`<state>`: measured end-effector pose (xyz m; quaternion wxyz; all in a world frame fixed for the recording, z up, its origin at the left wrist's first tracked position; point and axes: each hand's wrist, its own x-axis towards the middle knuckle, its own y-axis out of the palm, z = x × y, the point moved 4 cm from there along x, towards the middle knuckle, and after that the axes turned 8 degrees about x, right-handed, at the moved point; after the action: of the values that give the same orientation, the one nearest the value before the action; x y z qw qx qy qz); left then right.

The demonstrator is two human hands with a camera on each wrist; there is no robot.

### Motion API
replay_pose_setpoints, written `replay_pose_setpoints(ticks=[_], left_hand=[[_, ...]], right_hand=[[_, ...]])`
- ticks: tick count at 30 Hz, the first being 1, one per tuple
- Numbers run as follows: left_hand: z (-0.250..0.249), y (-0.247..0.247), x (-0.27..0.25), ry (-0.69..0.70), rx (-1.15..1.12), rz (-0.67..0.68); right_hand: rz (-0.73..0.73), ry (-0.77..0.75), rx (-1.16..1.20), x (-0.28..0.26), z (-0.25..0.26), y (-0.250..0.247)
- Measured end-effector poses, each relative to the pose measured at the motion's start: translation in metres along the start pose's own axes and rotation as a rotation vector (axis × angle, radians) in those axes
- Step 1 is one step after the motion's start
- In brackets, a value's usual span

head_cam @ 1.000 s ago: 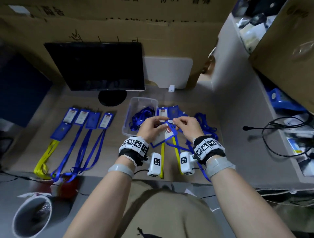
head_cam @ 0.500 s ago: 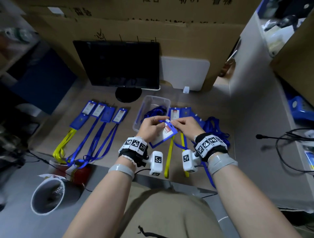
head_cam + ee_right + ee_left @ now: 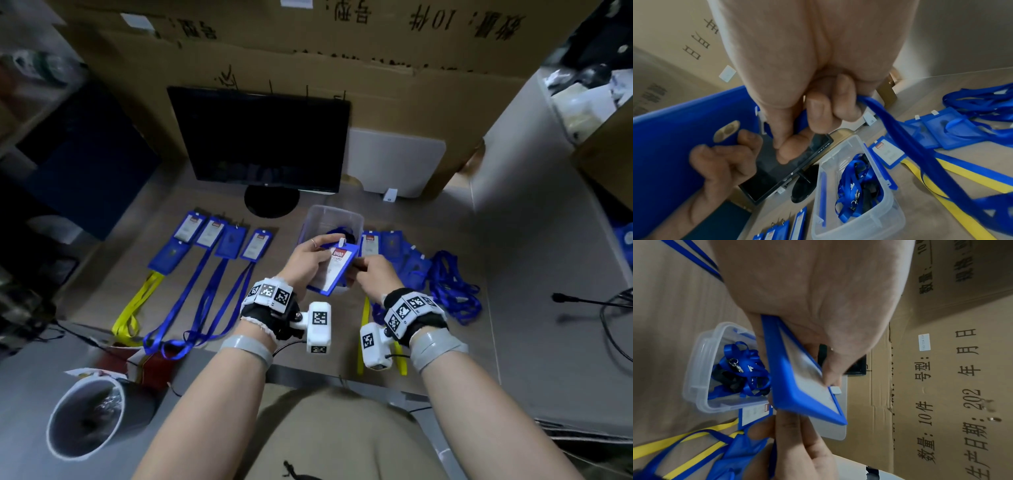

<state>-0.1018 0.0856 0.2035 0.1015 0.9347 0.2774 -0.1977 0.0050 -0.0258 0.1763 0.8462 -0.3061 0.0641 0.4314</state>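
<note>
Over the desk, both hands hold up a blue badge holder [image 3: 334, 274] with a white card with a red header in it. My left hand [image 3: 317, 255] grips its left side, fingers behind its back [image 3: 684, 138]. My right hand [image 3: 359, 270] is at its right edge. In the right wrist view the curled fingers [image 3: 838, 105] grip a blue lanyard [image 3: 910, 146] that trails down to the desk. The left wrist view shows the holder [image 3: 797, 382] edge-on, with fingers [image 3: 797, 443] of the right hand under its lower corner.
Just behind the hands stands a clear plastic tub [image 3: 334, 219] of blue lanyards. Several finished badges [image 3: 219, 236] with lanyards lie in a row at left. Loose holders [image 3: 404, 260] and tangled lanyards [image 3: 448, 284] lie at right. A monitor [image 3: 260, 137] stands behind, a bin [image 3: 85, 418] at lower left, cables [image 3: 613, 325] far right.
The two hands have raised the badge holder and tipped it more upright. My right hand has slid from the holder's top to its right edge. The head view has shifted.
</note>
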Motion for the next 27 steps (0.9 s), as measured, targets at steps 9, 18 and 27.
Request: replay_pose_setpoints(ticks=[9,18,27], left_hand=[[-0.004,-0.062,0.013,-0.009,0.041,0.053],[-0.004,-0.107,0.031,-0.134,-0.078,0.033],[-0.018,-0.141,0.036,-0.053,-0.059,0.006]], right_hand=[[-0.029,0.035,0.046,0.002,0.044,0.039],[-0.075,0.094,-0.016,0.0,0.064,0.076],[-0.017,0.117,0.188,-0.008,0.087,0.114]])
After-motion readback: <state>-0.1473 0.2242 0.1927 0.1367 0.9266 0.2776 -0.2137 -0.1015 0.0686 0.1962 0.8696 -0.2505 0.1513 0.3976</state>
